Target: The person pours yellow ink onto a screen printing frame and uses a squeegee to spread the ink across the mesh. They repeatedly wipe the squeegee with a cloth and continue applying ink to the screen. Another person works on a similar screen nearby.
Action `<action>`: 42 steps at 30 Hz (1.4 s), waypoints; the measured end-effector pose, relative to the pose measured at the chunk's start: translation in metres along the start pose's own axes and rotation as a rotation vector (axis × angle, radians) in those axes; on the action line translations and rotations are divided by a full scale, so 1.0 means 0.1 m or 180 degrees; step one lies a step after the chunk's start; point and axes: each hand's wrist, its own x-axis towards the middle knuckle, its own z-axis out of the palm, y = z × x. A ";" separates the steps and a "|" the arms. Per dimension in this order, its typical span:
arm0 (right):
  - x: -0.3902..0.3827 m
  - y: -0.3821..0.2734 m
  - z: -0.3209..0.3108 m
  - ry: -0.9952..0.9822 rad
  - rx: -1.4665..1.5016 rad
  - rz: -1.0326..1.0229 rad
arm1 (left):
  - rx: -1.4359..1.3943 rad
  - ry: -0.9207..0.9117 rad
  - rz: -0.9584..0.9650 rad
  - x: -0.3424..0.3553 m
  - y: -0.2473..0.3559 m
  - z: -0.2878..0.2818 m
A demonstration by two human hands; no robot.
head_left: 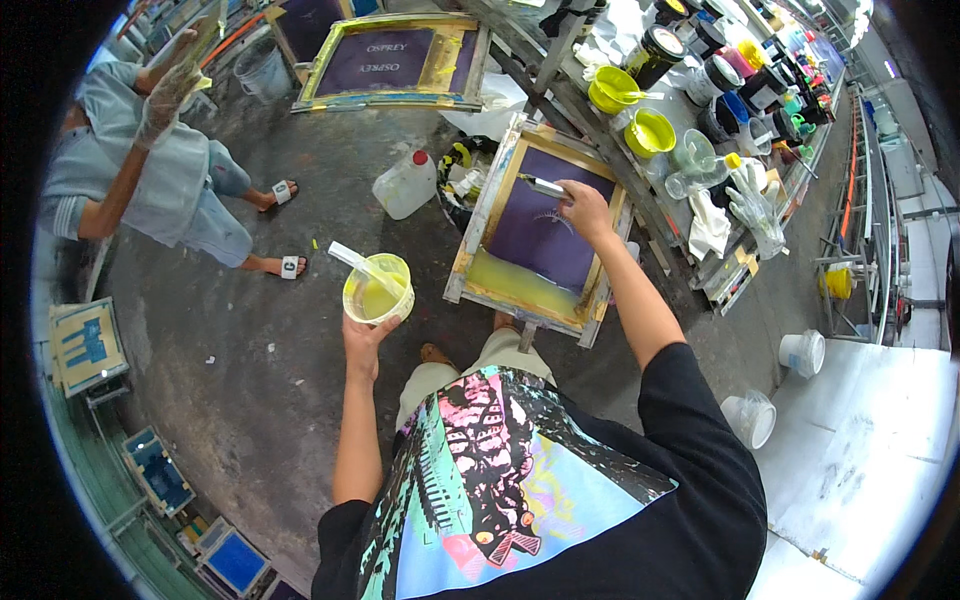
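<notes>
- Holding yellow tub (pixel 406 300) in left grip (pixel 363 345), clasped low on its side; left of framed screen (pixel 520 240), not touching.
- In tub: white stick (pixel 352 258) leaning past rim, pale yellow liquid (pixel 377 301).
- Holding flat scraper (pixel 545 187) in right grip (pixel 587 210), over upper part of framed screen; can't tell if touching.
- Yellow-green band (pixel 520 285) across near end of framed screen.
- On table (pixel 655 203), right: yellow-green bowls (pixel 650 133), pale glove (pixel 757 215).
- On floor (pixel 250 400), left of framed screen: white jug (pixel 405 190).
</notes>
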 end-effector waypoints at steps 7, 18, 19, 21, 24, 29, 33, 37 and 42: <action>0.25 0.12 0.67 0.0023 -0.0255 -0.0031 | -0.0083 0.0080 0.0091 0.01 0.09 0.12; -1.21 -0.64 0.84 -0.0652 -0.0056 -0.0756 | -0.0247 -0.0322 -0.0041 0.01 -0.23 0.30; -1.24 -0.66 0.83 -0.0686 -0.0055 -0.0788 | -0.0186 -0.0350 -0.0025 0.01 -0.25 0.30; -1.18 -0.58 0.79 -0.0858 -0.0245 -0.1067 | -0.0050 -0.0407 0.0010 0.04 -0.33 0.29; -1.09 -0.44 0.75 -0.1109 -0.0488 -0.1408 | 0.0028 -0.0605 0.0100 0.10 -0.37 0.28; -1.23 -0.08 0.30 -0.1648 -0.0713 -0.1429 | 0.0158 -0.0713 -0.0009 0.17 -0.45 0.31; -1.50 0.07 -0.02 -0.1505 -0.0685 -0.1171 | 0.0321 -0.0662 0.0013 0.22 -0.56 0.36; -1.51 -0.15 -0.03 -0.1014 -0.0276 -0.0377 | 0.0308 -0.0644 0.0055 0.25 -0.88 0.41; -1.32 -0.30 0.21 -0.0604 0.0297 0.0368 | 0.0347 -0.0651 -0.0312 0.18 -1.03 0.45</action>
